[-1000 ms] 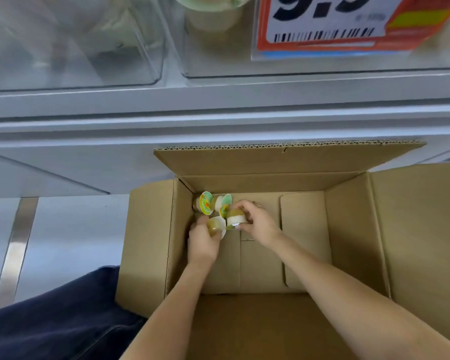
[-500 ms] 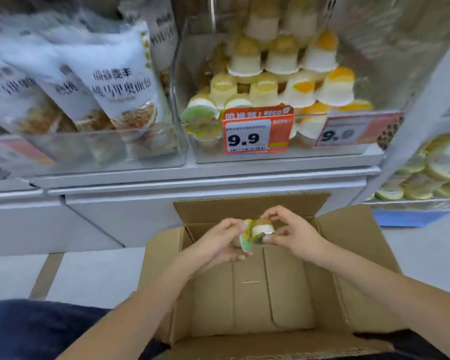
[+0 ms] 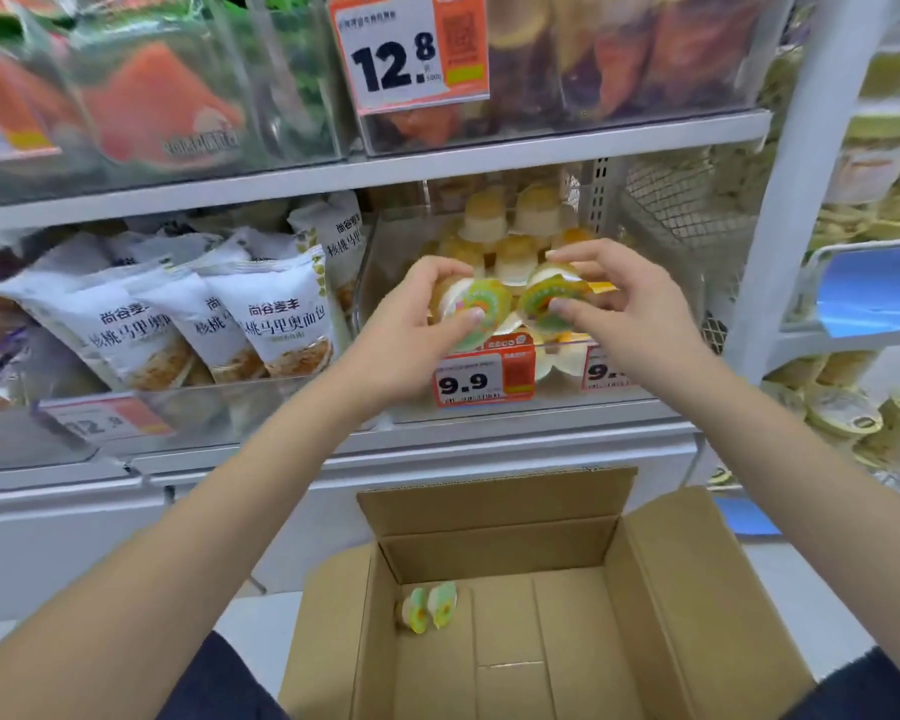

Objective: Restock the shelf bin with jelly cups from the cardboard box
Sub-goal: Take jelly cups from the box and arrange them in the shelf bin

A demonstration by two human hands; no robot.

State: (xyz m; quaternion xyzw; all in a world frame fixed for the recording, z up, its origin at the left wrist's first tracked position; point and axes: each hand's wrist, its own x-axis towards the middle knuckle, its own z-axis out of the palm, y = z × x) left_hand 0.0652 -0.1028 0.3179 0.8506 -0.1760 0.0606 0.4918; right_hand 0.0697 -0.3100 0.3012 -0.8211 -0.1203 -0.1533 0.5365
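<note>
My left hand (image 3: 417,330) holds a jelly cup (image 3: 476,306) with its green and yellow lid facing me. My right hand (image 3: 624,309) holds a second jelly cup (image 3: 546,298) beside it. Both cups are at the front opening of the clear shelf bin (image 3: 645,376), which is piled with yellow and white jelly cups (image 3: 515,226). Below, the open cardboard box (image 3: 541,615) has two jelly cups (image 3: 430,608) lying on their sides at its back left corner.
White bread bags (image 3: 261,314) fill the bin to the left. Price tags reading 9.9 (image 3: 481,379) and 12.8 (image 3: 406,49) hang on the shelf fronts. More tubs (image 3: 853,418) stack on the right shelving. My dark trouser legs flank the box.
Both hands rose from inside the box to the shelf bin, each carrying a jelly cup. The view tilted upward from the box to the shelves.
</note>
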